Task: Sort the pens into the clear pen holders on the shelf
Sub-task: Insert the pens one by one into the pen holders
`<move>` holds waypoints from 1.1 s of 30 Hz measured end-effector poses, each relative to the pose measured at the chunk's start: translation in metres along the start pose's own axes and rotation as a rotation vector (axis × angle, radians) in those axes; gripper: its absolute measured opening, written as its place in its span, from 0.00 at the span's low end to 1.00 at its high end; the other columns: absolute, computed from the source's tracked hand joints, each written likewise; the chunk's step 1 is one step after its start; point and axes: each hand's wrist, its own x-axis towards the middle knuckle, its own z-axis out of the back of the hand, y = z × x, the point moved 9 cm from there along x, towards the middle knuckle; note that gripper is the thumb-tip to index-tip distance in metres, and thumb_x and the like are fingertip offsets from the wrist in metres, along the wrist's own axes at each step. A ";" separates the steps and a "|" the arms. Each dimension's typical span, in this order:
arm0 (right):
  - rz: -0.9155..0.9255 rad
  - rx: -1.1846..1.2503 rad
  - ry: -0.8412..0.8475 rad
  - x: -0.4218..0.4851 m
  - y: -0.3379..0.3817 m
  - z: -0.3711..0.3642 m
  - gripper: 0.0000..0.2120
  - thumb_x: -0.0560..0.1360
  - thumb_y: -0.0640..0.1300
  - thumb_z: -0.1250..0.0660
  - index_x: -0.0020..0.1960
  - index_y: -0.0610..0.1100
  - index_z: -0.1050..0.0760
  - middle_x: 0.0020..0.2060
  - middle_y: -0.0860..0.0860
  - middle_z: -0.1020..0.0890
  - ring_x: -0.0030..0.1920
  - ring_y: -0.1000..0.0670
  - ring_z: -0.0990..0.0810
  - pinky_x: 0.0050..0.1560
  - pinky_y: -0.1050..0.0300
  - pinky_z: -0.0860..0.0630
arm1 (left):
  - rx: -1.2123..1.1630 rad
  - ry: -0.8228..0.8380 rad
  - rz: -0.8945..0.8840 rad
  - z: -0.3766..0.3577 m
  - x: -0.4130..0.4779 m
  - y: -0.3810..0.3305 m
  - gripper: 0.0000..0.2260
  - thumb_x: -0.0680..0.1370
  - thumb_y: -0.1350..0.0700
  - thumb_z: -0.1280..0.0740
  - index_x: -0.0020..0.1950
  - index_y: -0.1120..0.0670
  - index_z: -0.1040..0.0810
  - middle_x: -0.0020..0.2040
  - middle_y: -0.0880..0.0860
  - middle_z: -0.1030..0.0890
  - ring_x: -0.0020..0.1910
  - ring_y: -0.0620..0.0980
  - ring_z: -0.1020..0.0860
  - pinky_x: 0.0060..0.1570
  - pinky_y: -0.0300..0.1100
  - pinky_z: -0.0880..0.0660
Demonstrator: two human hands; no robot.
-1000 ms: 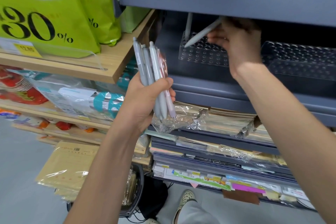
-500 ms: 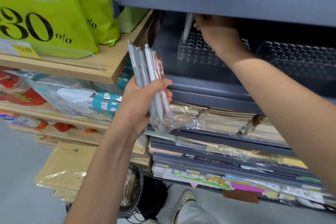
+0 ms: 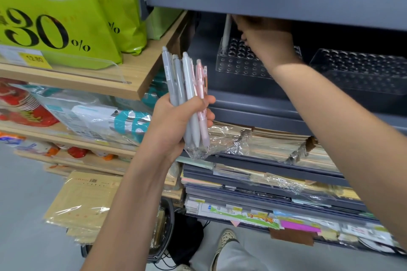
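My left hand (image 3: 176,121) grips a bundle of pens (image 3: 187,94), several grey and one pink, held upright in front of the grey shelf. On that shelf stands a clear pen holder (image 3: 240,61) with rows of round holes. One pale pen (image 3: 226,33) stands upright in its far left corner. My right hand (image 3: 264,37) reaches under the upper shelf's lip, over the back of this holder, just right of the standing pen. Its fingers curl downward, and whatever they hold is hidden. A second clear holder (image 3: 361,70) sits to the right with no pens showing.
The upper grey shelf's lip (image 3: 275,0) hangs low over the holders. Wrapped notebooks (image 3: 275,145) lie stacked on the shelves below. To the left, green bags (image 3: 66,17) stand on a wooden shelf (image 3: 132,81). A shoe (image 3: 226,240) shows on the floor.
My right hand carried a pale pen from a slant in front of the holder to the holder's back left, where the hand now hides it. My left hand barely moved.
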 end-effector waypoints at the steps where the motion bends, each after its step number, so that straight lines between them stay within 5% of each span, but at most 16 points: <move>1: 0.025 0.041 -0.013 -0.006 0.003 0.004 0.14 0.77 0.56 0.36 0.44 0.48 0.20 0.40 0.55 0.16 0.39 0.59 0.22 0.51 0.56 0.25 | 0.006 0.015 0.000 -0.003 0.000 0.001 0.14 0.67 0.61 0.27 0.51 0.61 0.21 0.43 0.57 0.14 0.32 0.49 0.19 0.33 0.40 0.21; 3: 0.081 0.120 0.135 -0.026 0.006 0.003 0.13 0.75 0.54 0.32 0.41 0.44 0.19 0.31 0.56 0.18 0.29 0.62 0.26 0.39 0.64 0.29 | 0.018 0.044 0.000 -0.012 -0.001 0.003 0.13 0.68 0.61 0.28 0.51 0.60 0.21 0.43 0.57 0.14 0.33 0.49 0.19 0.33 0.40 0.21; 6: 0.111 0.129 0.400 -0.057 0.002 -0.003 0.13 0.71 0.55 0.27 0.43 0.44 0.17 0.33 0.55 0.16 0.32 0.63 0.23 0.36 0.70 0.28 | 0.027 0.079 -0.004 -0.031 -0.001 0.007 0.12 0.68 0.62 0.29 0.51 0.58 0.21 0.42 0.57 0.14 0.33 0.49 0.18 0.32 0.40 0.21; 12: 0.027 0.139 0.435 -0.059 -0.025 0.024 0.10 0.70 0.51 0.24 0.42 0.44 0.17 0.35 0.51 0.15 0.33 0.59 0.22 0.34 0.68 0.27 | 0.068 0.116 -0.004 -0.073 0.003 0.019 0.13 0.68 0.61 0.31 0.52 0.59 0.21 0.41 0.55 0.14 0.38 0.52 0.15 0.33 0.41 0.21; 20: -0.034 0.206 0.345 -0.052 -0.067 0.070 0.09 0.70 0.52 0.24 0.39 0.47 0.17 0.33 0.51 0.15 0.28 0.59 0.25 0.26 0.67 0.33 | 0.097 0.076 0.011 -0.125 0.013 0.037 0.14 0.68 0.62 0.27 0.51 0.67 0.21 0.32 0.55 0.18 0.32 0.50 0.17 0.34 0.40 0.21; 27: -0.074 0.424 0.339 -0.042 -0.087 0.095 0.04 0.74 0.43 0.28 0.41 0.45 0.18 0.34 0.48 0.16 0.34 0.51 0.21 0.32 0.59 0.29 | 0.090 0.060 0.033 -0.145 0.018 0.039 0.06 0.71 0.61 0.30 0.46 0.62 0.21 0.39 0.60 0.14 0.41 0.57 0.14 0.40 0.46 0.18; 33: -0.152 0.865 -0.085 -0.031 -0.123 0.154 0.10 0.80 0.33 0.44 0.46 0.36 0.25 0.36 0.44 0.16 0.34 0.48 0.18 0.36 0.58 0.23 | 0.149 -0.014 0.018 -0.136 0.024 0.035 0.04 0.66 0.59 0.29 0.37 0.60 0.20 0.34 0.57 0.16 0.32 0.52 0.18 0.34 0.42 0.21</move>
